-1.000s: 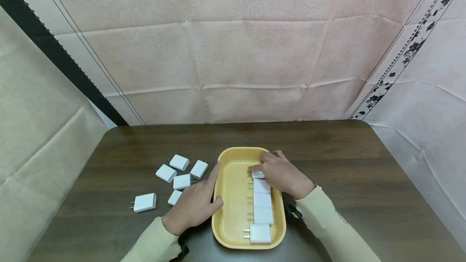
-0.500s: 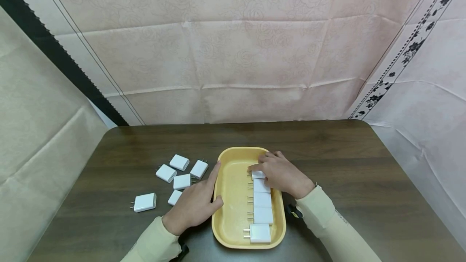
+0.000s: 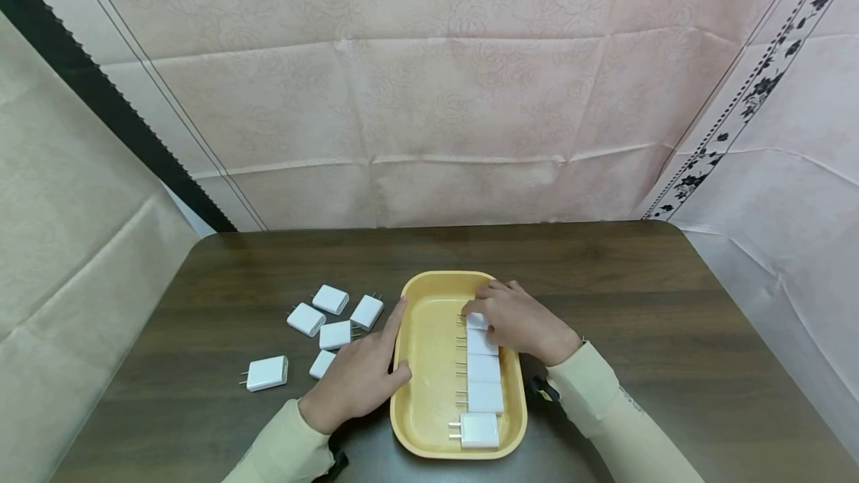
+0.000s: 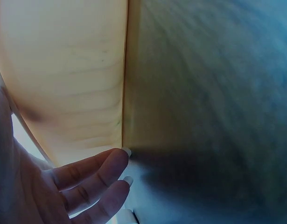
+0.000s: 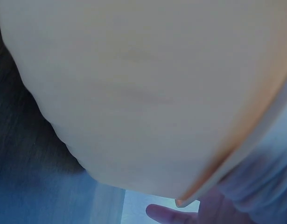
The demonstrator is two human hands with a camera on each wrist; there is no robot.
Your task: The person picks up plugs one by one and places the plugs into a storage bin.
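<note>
A yellow tray (image 3: 429, 423) stands on the table with a column of white charger plugs along its right side, prongs to the left. At the far end of that column my right hand (image 3: 526, 319) pinches the farthest charger plug (image 3: 476, 321), partly hidden by the fingers. Nearest to me in the tray lies another charger plug (image 3: 479, 431), set slightly left of the others. My left hand (image 3: 362, 371) rests along the tray's left rim with its index finger straight. In the left wrist view, several fingers (image 4: 94, 179) of that hand show beside the tray wall.
Left of the tray lie several loose charger plugs in a cluster, among them one charger plug (image 3: 331, 299) at the back. A separate charger plug (image 3: 267, 373) lies farther left on the dark wooden table (image 3: 604, 274). Patterned cloth (image 3: 470, 95) hangs behind the table.
The farthest charger plug and the right fingertips on it have shifted slightly to the right, more into line with the column. The left hand and the tray have stayed put.
</note>
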